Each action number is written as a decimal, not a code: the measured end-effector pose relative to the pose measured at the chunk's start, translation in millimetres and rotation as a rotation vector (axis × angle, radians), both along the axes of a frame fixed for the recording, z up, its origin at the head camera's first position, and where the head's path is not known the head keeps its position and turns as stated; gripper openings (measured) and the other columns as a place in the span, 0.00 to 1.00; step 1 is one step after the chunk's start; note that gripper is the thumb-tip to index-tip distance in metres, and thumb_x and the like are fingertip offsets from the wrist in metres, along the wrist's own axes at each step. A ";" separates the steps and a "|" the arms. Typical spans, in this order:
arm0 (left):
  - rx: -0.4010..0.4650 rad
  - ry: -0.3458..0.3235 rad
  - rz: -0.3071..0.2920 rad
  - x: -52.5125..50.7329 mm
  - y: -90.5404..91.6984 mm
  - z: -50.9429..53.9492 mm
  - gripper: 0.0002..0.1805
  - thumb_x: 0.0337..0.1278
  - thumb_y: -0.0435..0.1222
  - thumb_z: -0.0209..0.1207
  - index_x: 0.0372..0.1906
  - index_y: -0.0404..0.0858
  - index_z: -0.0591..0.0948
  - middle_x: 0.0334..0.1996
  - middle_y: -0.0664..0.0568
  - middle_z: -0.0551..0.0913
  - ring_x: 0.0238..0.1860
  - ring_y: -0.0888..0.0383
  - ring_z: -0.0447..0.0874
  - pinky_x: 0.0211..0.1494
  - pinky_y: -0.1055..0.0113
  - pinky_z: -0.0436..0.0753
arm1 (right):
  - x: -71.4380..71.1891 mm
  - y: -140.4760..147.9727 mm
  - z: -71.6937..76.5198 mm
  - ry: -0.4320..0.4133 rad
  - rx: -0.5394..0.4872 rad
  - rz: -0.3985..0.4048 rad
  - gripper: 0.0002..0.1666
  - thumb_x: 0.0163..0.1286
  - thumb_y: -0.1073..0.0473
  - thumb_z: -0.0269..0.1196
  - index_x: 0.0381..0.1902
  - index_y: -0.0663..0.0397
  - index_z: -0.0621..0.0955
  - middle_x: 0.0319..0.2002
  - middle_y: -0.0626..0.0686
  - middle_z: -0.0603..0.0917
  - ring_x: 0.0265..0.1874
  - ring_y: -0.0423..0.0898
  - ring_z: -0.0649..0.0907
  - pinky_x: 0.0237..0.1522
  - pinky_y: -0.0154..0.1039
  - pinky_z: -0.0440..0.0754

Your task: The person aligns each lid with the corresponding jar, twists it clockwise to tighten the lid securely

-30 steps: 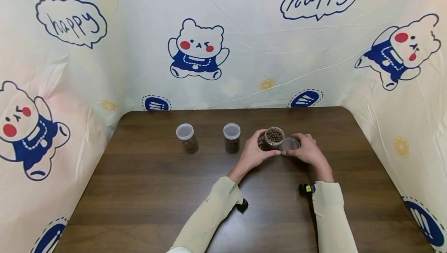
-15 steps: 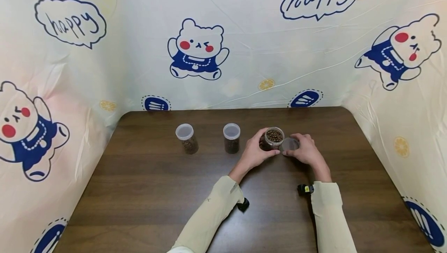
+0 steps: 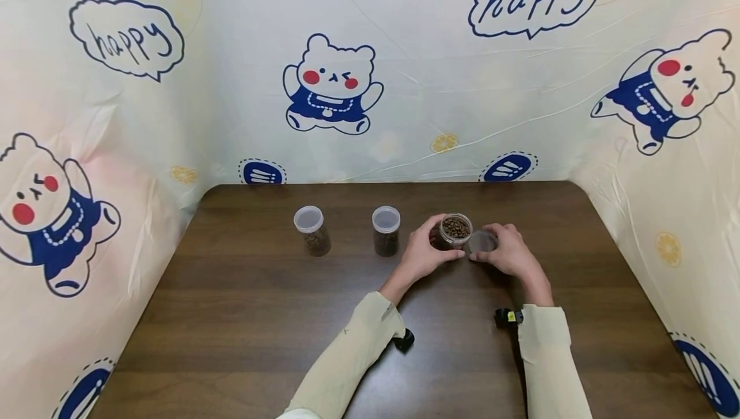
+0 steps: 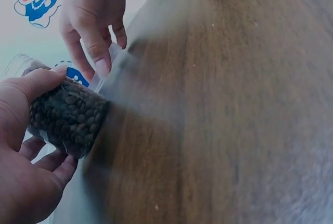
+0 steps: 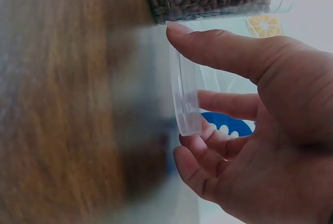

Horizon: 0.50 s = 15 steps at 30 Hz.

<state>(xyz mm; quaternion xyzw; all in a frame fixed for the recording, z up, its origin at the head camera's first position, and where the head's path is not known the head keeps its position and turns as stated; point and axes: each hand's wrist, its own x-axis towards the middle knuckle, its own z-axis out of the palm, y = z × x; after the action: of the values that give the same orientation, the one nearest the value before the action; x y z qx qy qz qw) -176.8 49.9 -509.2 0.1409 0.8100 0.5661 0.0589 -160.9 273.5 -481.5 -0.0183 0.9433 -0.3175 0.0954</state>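
Observation:
My left hand (image 3: 424, 250) grips an open clear jar (image 3: 455, 227) of brown coffee beans, thumb on the near side. Its beans (image 4: 73, 110) show through the wall in the left wrist view. Just right of the jar, my right hand (image 3: 511, 252) holds a round translucent lid (image 3: 482, 241) by its edge. The right wrist view shows that lid (image 5: 184, 96) between thumb and curled fingers, lying flat close to the tabletop; whether it touches the wood I cannot tell. The right thumb's tip is close beside the jar's base.
Two lidded jars with dark contents stand upright to the left, one in the middle (image 3: 386, 231) and one farther left (image 3: 313, 231). Brown wooden table (image 3: 260, 316) lies beneath. A printed curtain (image 3: 416, 72) surrounds its back and sides.
The head view has shifted very slightly. Both hands, the jar and the lid stay practically where they were.

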 end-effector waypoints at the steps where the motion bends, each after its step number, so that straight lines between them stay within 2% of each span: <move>1: 0.004 0.003 0.003 0.0 -0.3 0.4 0.45 0.47 0.42 0.82 0.73 0.54 0.74 0.65 0.54 0.83 0.62 0.55 0.85 0.64 0.60 0.84 | 0.2 -0.2 0.6 0.003 0.001 0.003 0.45 0.64 0.50 0.76 0.71 0.69 0.72 0.62 0.73 0.72 0.57 0.66 0.71 0.57 0.63 0.77; 8: 0.010 0.024 -0.006 1.6 -5.7 3.5 0.45 0.46 0.42 0.83 0.72 0.53 0.75 0.63 0.53 0.84 0.61 0.54 0.86 0.63 0.61 0.85 | 0.4 -2.6 7.3 0.025 0.014 0.029 0.45 0.64 0.49 0.77 0.70 0.69 0.73 0.64 0.73 0.72 0.58 0.67 0.72 0.58 0.63 0.77; 15: -0.003 0.027 -0.029 9.4 -17.7 7.8 0.45 0.46 0.41 0.83 0.71 0.54 0.75 0.62 0.55 0.85 0.61 0.56 0.87 0.63 0.64 0.85 | 5.5 -8.7 21.7 0.034 0.019 0.060 0.45 0.64 0.50 0.77 0.70 0.68 0.73 0.63 0.73 0.72 0.57 0.66 0.72 0.57 0.64 0.78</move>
<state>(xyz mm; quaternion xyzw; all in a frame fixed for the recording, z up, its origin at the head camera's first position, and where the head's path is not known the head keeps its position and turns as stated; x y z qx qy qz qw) -167.4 32.2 -501.3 0.1601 0.8096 0.5619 0.0562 -155.4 264.8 -459.8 -0.0508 0.9468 -0.3052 0.0891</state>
